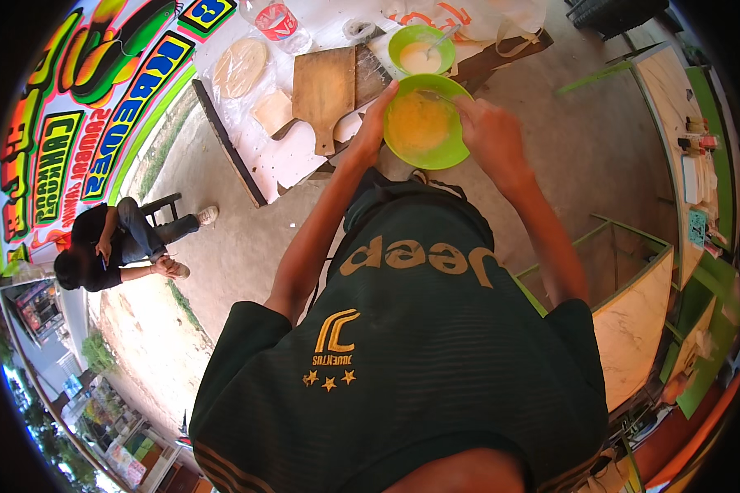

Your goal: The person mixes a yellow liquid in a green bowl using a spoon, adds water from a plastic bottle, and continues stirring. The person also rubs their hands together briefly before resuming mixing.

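Observation:
My left hand (375,123) grips the left rim of a green plastic bowl (431,161), which is held at the table's near edge. Inside the bowl lies a yellow-orange mixture (416,120). A metal utensil (435,94) reaches into it, its handle pinched in my right hand (490,132); its tip is hard to make out. Just beyond stands a second green bowl (401,40) with a creamy white liquid (419,58) and a spoon (445,38) leaning in it. A wooden cutting board (324,86) with a handle lies to the left of my left hand.
Round flat wrappers in clear plastic (240,68), a square pale stack (273,112) and a plastic bottle (280,28) are on the table (283,163). At left a person (123,240) sits on a chair. A marble-patterned counter (632,339) with a green frame stands at right.

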`<state>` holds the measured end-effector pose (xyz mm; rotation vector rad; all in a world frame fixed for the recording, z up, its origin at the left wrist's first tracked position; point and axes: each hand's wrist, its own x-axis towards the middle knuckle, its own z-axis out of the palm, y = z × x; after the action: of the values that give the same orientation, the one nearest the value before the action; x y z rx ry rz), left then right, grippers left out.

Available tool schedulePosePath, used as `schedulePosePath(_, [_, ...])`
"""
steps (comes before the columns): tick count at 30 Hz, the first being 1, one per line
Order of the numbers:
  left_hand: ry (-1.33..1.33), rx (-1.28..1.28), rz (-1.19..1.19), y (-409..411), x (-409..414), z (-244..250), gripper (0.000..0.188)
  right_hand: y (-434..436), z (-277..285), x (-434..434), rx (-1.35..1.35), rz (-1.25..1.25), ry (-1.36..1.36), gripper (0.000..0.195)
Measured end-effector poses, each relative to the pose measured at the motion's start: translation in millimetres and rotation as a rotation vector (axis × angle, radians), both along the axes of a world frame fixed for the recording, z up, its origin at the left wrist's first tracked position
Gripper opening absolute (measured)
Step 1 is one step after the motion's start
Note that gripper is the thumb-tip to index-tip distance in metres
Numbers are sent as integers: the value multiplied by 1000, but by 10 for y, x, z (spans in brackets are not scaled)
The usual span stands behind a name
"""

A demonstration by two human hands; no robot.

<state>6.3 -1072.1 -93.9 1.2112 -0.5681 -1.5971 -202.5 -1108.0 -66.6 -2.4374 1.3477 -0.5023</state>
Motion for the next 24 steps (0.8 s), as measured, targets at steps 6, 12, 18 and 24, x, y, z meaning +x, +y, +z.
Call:
schedulePosePath(6, [21, -44, 20, 24, -2, -14, 60, 31, 88, -63, 25, 51, -68, 17])
schedulePosePath(12, [-16, -191, 136, 102, -158, -89, 59, 146, 140, -48, 171, 50, 62, 26])
schedulePosePath(18, [70, -232, 248, 161, -247, -110, 57, 112, 134, -65, 106, -68, 0, 23])
schedulePosePath(24, [240, -208, 308, 156, -262, -83, 50, 99, 234, -3, 126, -98, -71, 24])
